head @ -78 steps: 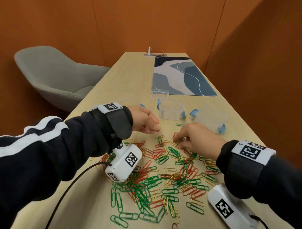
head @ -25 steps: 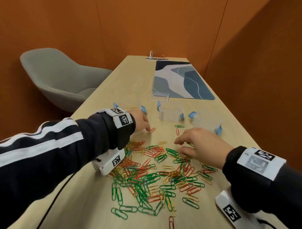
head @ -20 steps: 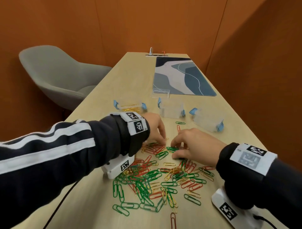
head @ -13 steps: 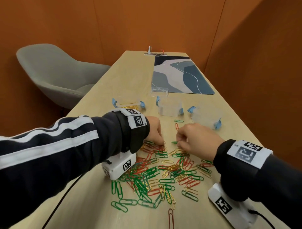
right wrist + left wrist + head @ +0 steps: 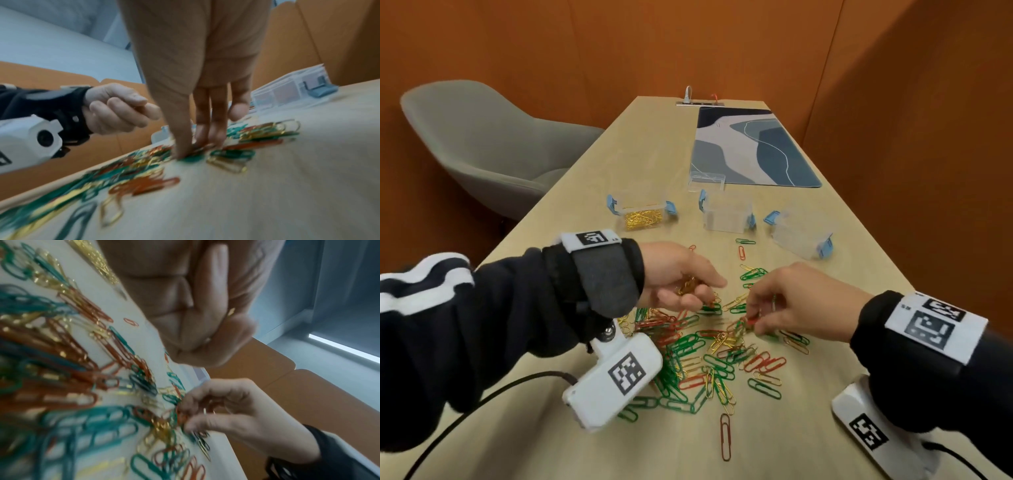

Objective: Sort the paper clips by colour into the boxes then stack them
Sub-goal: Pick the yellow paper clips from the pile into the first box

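Note:
A heap of green, red and gold paper clips (image 5: 709, 353) lies on the wooden table (image 5: 647, 161). My left hand (image 5: 698, 291) hovers just above the heap's far left edge, with its fingers curled round a small bunch of gold clips (image 5: 688, 285); gold tips poke out between the fingers (image 5: 231, 312). My right hand (image 5: 753, 318) reaches down into the middle of the heap, where its fingertips (image 5: 185, 151) pinch at red and green clips (image 5: 751, 321). Three clear boxes with blue latches stand beyond the heap. The left box (image 5: 642, 214) holds gold clips; the middle box (image 5: 727, 216) and the right box (image 5: 799, 234) look empty.
A clear lid (image 5: 707, 180) lies at the near edge of a blue patterned mat (image 5: 753, 147). A grey chair (image 5: 482, 144) stands to the left of the table. Stray clips (image 5: 743, 246) lie before the boxes, and one red clip (image 5: 725, 437) lies near me.
My left hand has risen off the heap and now holds gold clips in its curled fingers. My right hand has dropped from a raised fist into the heap.

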A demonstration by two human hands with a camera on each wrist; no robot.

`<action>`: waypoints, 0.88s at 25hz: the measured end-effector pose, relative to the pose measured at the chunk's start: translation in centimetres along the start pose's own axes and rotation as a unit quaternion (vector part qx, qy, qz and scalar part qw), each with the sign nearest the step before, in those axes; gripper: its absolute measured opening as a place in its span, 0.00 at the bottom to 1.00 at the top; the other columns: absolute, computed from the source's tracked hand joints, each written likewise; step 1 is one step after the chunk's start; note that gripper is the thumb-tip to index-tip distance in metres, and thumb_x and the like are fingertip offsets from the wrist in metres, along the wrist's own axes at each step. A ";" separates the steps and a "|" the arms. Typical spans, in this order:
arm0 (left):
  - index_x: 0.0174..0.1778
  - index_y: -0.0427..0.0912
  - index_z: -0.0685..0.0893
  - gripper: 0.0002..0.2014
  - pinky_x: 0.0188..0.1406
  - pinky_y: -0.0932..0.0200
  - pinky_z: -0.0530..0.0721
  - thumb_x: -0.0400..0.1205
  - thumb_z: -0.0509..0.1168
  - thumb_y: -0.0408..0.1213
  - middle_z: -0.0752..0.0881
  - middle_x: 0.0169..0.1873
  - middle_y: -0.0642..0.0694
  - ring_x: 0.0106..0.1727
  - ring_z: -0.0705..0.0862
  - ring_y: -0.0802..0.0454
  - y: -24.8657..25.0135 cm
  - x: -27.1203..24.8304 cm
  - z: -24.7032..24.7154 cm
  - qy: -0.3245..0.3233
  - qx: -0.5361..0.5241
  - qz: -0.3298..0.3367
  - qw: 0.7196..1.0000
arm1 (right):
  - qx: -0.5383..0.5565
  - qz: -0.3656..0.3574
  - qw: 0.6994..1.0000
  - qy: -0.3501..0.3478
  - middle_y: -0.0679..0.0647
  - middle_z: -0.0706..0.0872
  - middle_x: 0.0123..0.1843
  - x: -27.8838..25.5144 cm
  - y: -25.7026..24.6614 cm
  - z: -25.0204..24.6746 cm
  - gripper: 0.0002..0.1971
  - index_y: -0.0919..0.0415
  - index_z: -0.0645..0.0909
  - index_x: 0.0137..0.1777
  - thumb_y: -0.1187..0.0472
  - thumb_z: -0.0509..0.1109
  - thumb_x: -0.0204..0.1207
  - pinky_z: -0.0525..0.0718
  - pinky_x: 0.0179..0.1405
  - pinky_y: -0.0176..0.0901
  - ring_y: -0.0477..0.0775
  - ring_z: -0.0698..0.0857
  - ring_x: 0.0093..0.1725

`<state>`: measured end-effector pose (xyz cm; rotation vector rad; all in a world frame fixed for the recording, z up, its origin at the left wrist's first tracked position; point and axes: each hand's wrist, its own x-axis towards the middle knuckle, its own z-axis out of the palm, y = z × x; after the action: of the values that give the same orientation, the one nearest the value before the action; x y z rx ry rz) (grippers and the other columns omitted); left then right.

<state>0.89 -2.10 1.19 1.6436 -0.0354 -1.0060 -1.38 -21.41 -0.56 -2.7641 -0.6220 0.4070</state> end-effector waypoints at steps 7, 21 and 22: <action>0.42 0.53 0.82 0.05 0.35 0.65 0.72 0.75 0.71 0.46 0.76 0.29 0.56 0.33 0.75 0.61 -2.1 -1.0 2.7 0.150 0.510 0.113 0.840 | -0.022 -0.045 0.998 0.048 0.44 0.82 0.45 -1.2 -0.7 0.3 0.11 0.47 0.86 0.52 0.47 0.73 0.72 0.81 0.49 0.43 0.44 0.78 0.44; 0.48 0.49 0.90 0.11 0.28 0.72 0.67 0.72 0.74 0.45 0.72 0.24 0.59 0.29 0.72 0.60 -1.8 -0.1 3.6 0.146 0.581 0.133 0.790 | 0.045 -0.054 0.997 0.035 0.44 0.85 0.38 -1.5 -1.1 1.9 0.04 0.51 0.88 0.43 0.55 0.77 0.69 0.82 0.46 0.43 0.43 0.80 0.37; 0.47 0.47 0.90 0.10 0.29 0.70 0.69 0.73 0.74 0.45 0.72 0.24 0.59 0.30 0.73 0.59 -1.9 0.1 3.5 0.144 0.583 0.120 0.791 | 0.043 -0.052 0.997 0.030 0.45 0.85 0.39 -1.5 -1.0 1.8 0.03 0.51 0.88 0.43 0.56 0.76 0.70 0.82 0.45 0.42 0.44 0.81 0.38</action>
<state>-2.12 -4.26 -0.32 2.8024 -0.7813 -0.4779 -3.63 -20.81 -1.57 -2.6385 -0.7139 0.3197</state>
